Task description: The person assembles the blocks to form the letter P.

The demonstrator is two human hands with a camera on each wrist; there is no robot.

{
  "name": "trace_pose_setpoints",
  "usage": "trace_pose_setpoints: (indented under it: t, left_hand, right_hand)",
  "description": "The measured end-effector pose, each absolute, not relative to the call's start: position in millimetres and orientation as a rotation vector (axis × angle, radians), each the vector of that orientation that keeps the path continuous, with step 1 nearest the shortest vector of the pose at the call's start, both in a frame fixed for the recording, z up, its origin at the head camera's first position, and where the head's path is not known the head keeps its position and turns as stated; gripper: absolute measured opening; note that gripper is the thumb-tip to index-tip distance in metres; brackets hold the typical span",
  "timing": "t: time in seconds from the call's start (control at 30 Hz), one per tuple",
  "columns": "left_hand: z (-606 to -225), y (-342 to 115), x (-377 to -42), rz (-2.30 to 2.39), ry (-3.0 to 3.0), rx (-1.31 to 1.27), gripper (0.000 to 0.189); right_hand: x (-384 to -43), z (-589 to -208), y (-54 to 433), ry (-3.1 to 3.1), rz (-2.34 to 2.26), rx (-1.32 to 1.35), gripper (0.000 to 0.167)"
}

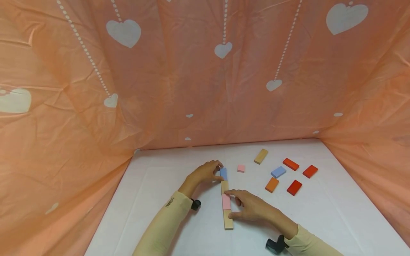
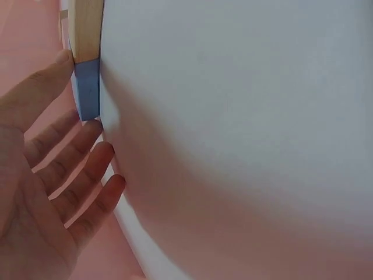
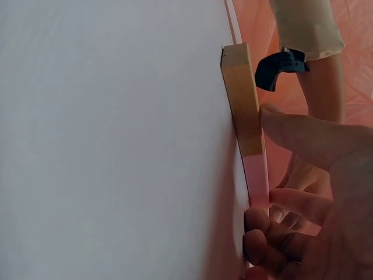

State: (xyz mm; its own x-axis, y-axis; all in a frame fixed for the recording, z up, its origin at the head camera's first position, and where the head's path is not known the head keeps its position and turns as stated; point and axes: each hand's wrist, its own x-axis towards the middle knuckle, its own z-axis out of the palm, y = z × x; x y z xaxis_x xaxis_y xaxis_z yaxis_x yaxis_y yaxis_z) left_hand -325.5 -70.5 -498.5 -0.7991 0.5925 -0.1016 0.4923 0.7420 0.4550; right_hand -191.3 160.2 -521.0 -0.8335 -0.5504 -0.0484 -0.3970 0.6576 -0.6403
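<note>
A straight row of flat blocks runs away from me on the white table. From far to near, it holds a blue block [image 1: 223, 174], a wooden block [image 1: 225, 186], a pink block [image 1: 226, 202] and another wooden block [image 1: 228, 221]. My left hand [image 1: 204, 172] is at the far end, thumb touching the row's side near the blue block's joint and fingertips by its far end [image 2: 88, 96]. From the right, my right hand [image 1: 254, 207] touches the row, thumb on the near wooden block [image 3: 245, 111] and index finger by the pink block [image 3: 256, 175]; its other fingers bend inward.
Right of the row lie a small pink block [image 1: 241, 168], a wooden block [image 1: 261, 156], a blue block [image 1: 278, 172], an orange block [image 1: 272, 185] and several red blocks [image 1: 294, 187]. An orange curtain [image 1: 224, 106] with hearts surrounds the white table [image 1: 153, 185] at back and sides.
</note>
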Motion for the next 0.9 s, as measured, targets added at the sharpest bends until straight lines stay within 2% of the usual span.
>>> trace_pose_setpoints:
  t: [0.9]
  left_hand:
    - [-497,-84,-281,0.528,2.688,0.937,0.07]
  right_hand:
    - [-215,-517,194,2.765,-1.175,-0.693,0.056]
